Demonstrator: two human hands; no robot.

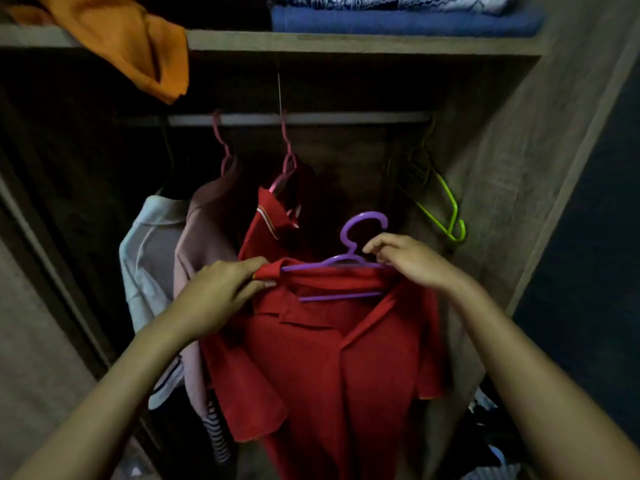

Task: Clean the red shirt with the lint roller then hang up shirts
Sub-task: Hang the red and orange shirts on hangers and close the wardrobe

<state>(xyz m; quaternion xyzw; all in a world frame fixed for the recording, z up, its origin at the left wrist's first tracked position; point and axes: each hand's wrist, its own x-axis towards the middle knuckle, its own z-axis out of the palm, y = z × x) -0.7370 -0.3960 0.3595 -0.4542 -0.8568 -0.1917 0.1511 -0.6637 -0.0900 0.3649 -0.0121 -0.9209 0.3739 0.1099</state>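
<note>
A red polo shirt (332, 362) hangs in front of me inside an open wardrobe, draped on a purple plastic hanger (360, 237). My left hand (221, 292) pinches the shirt's left shoulder at the hanger's end. My right hand (412, 261) grips the hanger's right arm together with the shirt's collar. The hanger's hook is free, below the metal rail (346, 118). Behind it, a second red shirt (270, 220) with a striped collar hangs from a pink hanger (288, 157) on the rail. No lint roller is in view.
On the rail's left hang a pinkish shirt (204, 244) and a white shirt (149, 251). An empty green hanger (446, 209) hangs at the right end. The shelf (346, 41) above holds an orange cloth (138, 39) and folded blue fabric (405, 20). Loose clothes lie bottom right.
</note>
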